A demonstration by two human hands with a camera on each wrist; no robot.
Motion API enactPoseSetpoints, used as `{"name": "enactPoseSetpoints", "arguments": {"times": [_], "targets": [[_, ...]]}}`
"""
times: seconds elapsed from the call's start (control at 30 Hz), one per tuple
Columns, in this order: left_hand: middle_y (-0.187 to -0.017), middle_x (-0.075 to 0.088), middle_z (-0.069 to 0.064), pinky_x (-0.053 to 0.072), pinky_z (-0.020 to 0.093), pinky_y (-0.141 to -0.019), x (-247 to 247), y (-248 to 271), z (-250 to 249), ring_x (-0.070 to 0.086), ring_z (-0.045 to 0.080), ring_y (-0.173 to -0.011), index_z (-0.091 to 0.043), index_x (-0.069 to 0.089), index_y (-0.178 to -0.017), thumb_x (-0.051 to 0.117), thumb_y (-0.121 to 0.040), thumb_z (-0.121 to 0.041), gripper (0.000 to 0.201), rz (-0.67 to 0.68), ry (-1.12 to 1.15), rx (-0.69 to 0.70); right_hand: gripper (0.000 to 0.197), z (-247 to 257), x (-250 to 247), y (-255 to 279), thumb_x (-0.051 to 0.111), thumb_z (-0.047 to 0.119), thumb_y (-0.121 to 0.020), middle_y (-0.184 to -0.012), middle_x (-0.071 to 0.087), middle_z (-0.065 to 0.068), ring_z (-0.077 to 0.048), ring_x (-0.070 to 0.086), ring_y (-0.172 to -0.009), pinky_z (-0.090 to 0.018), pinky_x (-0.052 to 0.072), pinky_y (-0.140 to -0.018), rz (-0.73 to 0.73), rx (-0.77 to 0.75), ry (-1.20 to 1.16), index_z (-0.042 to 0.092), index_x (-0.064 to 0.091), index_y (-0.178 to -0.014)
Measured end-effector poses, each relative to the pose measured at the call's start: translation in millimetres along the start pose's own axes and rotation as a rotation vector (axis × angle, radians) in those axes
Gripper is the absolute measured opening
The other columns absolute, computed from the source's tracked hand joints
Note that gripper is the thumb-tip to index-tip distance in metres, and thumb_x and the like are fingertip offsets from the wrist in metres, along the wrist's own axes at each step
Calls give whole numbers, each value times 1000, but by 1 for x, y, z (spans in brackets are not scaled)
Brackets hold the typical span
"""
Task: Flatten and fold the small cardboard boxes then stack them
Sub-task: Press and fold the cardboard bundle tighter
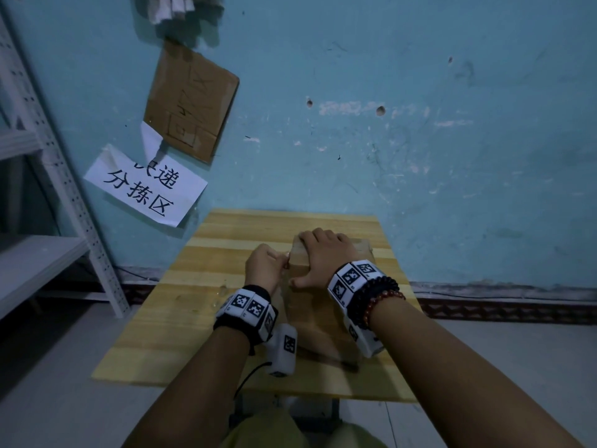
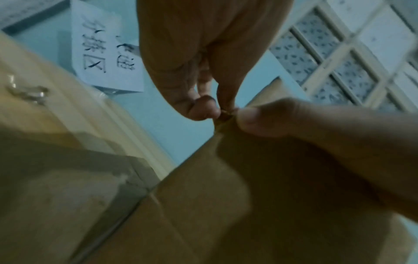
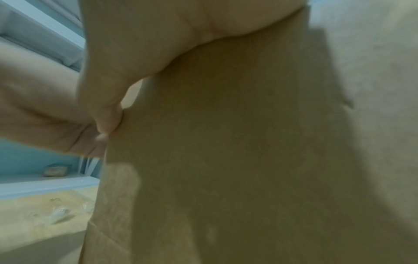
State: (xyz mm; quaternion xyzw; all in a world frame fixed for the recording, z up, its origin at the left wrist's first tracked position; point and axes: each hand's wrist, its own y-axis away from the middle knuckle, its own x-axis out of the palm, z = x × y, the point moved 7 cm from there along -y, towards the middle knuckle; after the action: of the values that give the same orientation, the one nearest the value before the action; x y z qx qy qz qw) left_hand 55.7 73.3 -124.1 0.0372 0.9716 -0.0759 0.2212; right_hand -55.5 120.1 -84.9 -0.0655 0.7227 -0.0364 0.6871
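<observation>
A brown cardboard box (image 1: 310,321) stands on the small wooden table (image 1: 181,302), right of its middle. My right hand (image 1: 323,253) lies over the box's top, fingers curled over the far edge and thumb pressed on the near-left side. In the right wrist view the palm (image 3: 158,44) rests on the box face (image 3: 237,142). My left hand (image 1: 263,270) is at the box's upper left corner. In the left wrist view its thumb and forefinger (image 2: 217,110) pinch a small bit at that corner of the box (image 2: 203,205); whether it is tape or cardboard I cannot tell.
Crumpled clear tape scraps (image 1: 223,291) lie on the table left of the box. A thin dark object (image 1: 339,362) lies near the table's front edge. A white metal shelf rack (image 1: 48,253) stands to the left, and the blue wall (image 1: 387,156) is just behind the table.
</observation>
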Motion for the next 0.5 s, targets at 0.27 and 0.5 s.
{"name": "enactPoseSetpoints", "arguments": {"times": [0.27, 0.5], "targets": [[-82, 61, 7, 48, 7, -54, -1, 6, 1, 57, 13, -72, 1, 64, -93, 54, -88, 6, 12, 127, 234, -4, 86, 0, 0, -1, 58, 67, -70, -133, 40, -5, -26, 39, -124, -41, 30, -105, 4, -3, -3, 20, 28, -137], [-112, 64, 18, 49, 12, -77, -2, 10, 1, 61, 24, -101, 9, 59, -116, 55, -84, 11, 32, 139, 157, 108, 89, -1, -1, -1, 59, 66, -70, -135, 40, -6, -26, 39, -125, -42, 29, -105, -5, -7, -5, 19, 27, -138]]}}
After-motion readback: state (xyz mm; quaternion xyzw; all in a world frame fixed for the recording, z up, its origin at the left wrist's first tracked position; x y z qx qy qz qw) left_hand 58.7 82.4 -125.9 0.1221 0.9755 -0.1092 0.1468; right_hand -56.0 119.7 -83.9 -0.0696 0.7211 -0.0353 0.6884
